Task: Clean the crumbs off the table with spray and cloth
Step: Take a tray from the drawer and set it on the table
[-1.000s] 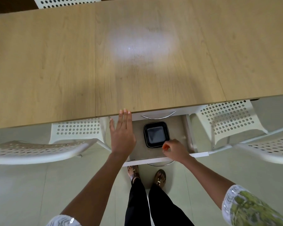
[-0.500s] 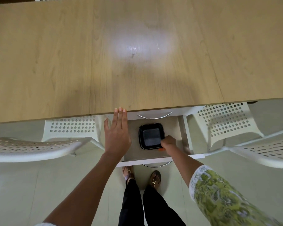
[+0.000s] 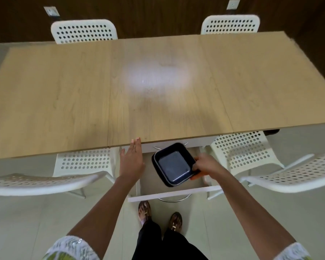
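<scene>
A long wooden table (image 3: 68, 102) fills the upper half of the view, with a pale glare patch near its middle. Under its near edge a white drawer (image 3: 174, 193) stands pulled out. My right hand (image 3: 206, 164) grips the right rim of a black square tray (image 3: 173, 163) and holds it tilted above the drawer; a bit of orange shows under my fingers. My left hand (image 3: 132, 159) is flat with straight fingers, its fingertips at the table's near edge. No spray bottle or cloth is in view.
White perforated chairs stand at the near side, one to the left (image 3: 83, 160) and one to the right (image 3: 242, 149), with two more behind the table (image 3: 84, 31). My feet (image 3: 159, 216) stand on the pale floor just before the drawer.
My right hand has gripped the black tray and raised it out of the drawer, tilting it. The view has pulled back, showing the far chairs. My left hand stays at the table edge.
</scene>
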